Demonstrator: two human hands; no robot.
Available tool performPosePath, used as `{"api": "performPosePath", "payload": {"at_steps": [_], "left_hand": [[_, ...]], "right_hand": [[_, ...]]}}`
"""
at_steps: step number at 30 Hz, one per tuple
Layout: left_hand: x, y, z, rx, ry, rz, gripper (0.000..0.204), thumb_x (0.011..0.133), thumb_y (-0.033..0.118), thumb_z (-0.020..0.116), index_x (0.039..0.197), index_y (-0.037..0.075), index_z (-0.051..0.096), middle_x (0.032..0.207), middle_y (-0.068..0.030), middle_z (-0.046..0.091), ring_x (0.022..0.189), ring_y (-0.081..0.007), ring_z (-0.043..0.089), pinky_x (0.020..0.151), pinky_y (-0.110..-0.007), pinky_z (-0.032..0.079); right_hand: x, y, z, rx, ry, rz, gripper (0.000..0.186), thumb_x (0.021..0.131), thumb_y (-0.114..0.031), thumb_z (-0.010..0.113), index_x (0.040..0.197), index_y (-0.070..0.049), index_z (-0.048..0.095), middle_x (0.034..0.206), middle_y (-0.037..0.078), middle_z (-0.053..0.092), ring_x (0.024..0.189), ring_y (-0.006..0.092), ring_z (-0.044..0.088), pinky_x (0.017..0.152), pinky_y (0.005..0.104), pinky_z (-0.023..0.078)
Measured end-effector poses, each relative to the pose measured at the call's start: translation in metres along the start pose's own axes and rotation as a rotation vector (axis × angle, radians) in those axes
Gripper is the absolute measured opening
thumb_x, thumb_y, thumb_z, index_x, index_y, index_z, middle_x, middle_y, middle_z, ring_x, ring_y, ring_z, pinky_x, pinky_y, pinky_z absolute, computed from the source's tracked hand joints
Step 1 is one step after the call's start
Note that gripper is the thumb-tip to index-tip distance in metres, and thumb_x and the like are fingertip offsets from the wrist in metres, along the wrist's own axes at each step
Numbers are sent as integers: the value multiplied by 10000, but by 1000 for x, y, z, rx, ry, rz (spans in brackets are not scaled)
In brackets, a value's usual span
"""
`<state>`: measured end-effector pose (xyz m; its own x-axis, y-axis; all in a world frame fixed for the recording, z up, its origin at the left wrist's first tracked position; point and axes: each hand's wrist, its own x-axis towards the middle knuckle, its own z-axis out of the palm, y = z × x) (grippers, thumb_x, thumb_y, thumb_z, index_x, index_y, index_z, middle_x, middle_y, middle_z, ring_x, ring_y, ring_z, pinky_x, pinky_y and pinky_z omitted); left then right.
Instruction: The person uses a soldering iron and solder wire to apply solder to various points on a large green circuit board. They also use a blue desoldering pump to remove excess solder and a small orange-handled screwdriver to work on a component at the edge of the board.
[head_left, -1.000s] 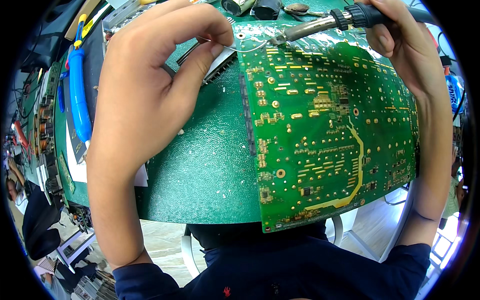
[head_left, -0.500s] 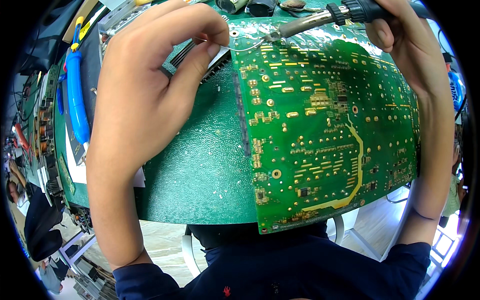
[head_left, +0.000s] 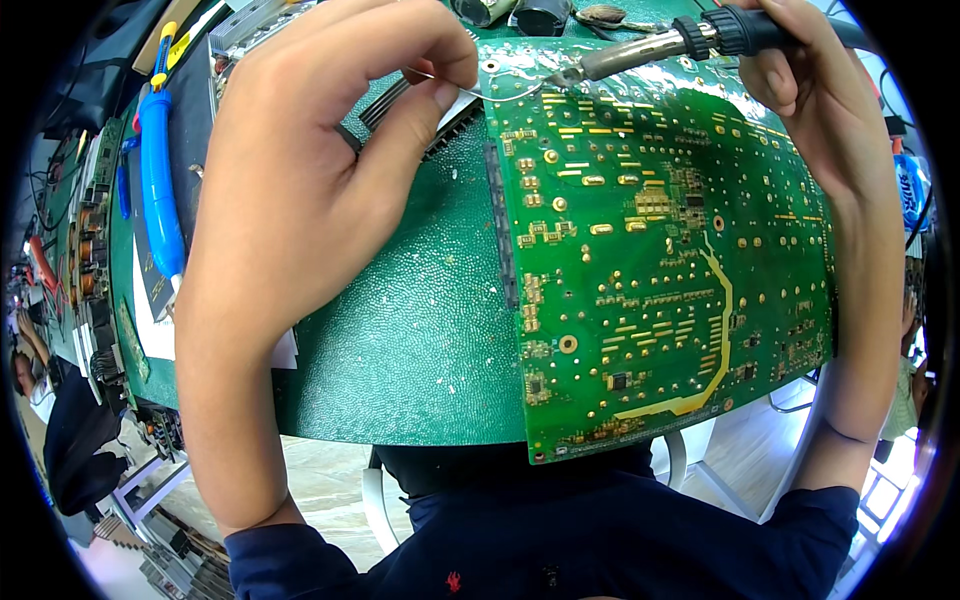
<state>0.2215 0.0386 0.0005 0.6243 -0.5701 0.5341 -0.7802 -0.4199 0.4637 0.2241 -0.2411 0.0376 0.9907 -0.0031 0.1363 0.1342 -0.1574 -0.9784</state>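
My left hand pinches a thin silver solder wire between thumb and bent fingers, over a dark finned metal part. The wire curves right to the tip of a soldering iron, gripped by its black handle in my right hand. The tip sits at the top left of a large green circuit board, among gold pads and solder joints. Whether the tip touches the board is hard to tell.
A green mat lies under the board. At left are a blue solder sucker, white paper and stacked circuit boards. Dark cylinders stand at the back, a blue pack at right. Another person is at far left.
Both hands keep their grips, with the wire still meeting the iron's tip. The view has shifted very slightly; little else differs.
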Motion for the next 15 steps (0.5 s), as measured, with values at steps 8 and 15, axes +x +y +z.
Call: {"api": "performPosePath", "payload": {"at_steps": [8,15], "left_hand": [[-4,2,14,-126,136,54,81,810,-55,597,881,-17,597,846,-65,610,812,-164,581,796,-268,454],[-2,1,10,-47,55,48,70,814,-43,602,880,-18,598,846,-68,613,811,-165,579,794,-270,452]], "right_hand": [[0,-3,3,-36,26,23,224,907,-184,550,839,8,640,500,21,567,375,84,521,384,188,434],[4,-6,1,13,-33,39,222,898,-163,557,835,35,634,516,40,573,385,92,523,392,195,437]]}}
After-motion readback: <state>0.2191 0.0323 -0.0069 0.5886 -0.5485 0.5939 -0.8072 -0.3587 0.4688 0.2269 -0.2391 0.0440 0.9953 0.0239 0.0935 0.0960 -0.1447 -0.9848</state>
